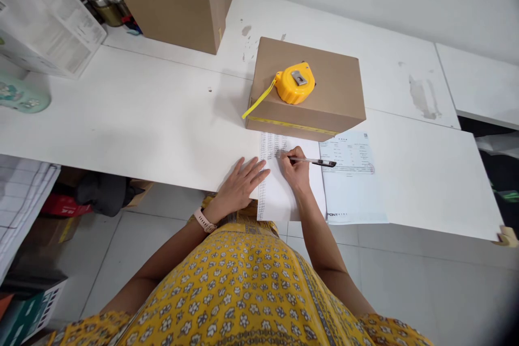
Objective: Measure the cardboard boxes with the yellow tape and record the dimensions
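My right hand (295,170) is closed around a pen (314,161), its tip touching a white printed sheet (279,197) near the table's front edge. My left hand (241,184) lies flat with fingers spread, pressing the sheet's left edge against the white table (133,119). A second, pale blue form (352,184) lies right of the sheet. Just behind both papers stands a small brown cardboard box (336,92). On the box rests a yellow tape measure (295,82), its tape pulled out along the box's front edge.
A large cardboard box (178,0) stands at the back left, with a white printed carton (44,21) and jars beside it. A green cup (22,96) lies at the far left. Boxes and bags sit on the floor under the table's left side.
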`<action>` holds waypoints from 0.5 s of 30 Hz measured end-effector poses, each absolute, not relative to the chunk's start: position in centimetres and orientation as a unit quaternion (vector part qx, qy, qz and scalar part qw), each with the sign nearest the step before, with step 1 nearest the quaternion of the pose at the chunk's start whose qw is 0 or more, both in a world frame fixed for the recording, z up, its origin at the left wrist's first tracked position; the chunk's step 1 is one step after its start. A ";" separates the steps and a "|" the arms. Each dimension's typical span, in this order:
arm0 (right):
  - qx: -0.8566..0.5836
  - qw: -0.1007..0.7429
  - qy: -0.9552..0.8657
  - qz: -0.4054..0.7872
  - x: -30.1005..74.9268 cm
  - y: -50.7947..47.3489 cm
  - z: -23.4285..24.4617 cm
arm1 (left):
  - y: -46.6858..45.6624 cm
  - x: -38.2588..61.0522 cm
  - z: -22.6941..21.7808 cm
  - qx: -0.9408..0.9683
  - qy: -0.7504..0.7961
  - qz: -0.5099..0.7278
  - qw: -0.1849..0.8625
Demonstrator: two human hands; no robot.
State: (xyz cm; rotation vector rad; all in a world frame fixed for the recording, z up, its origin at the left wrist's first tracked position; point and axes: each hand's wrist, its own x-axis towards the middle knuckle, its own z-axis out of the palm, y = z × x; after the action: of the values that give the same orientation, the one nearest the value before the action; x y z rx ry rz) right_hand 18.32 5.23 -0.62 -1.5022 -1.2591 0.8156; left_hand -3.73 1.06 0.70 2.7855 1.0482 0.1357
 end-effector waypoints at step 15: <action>-0.618 0.492 -0.518 0.328 18.4 5.2 -0.8 | 1.1 -3.7 0.8 0.932 0.351 0.039 0.083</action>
State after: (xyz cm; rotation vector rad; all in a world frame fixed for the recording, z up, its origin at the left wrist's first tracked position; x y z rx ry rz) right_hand 18.39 5.22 -0.80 -1.4986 -1.2569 0.7962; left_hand -3.75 1.07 0.77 2.7830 1.0477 0.1173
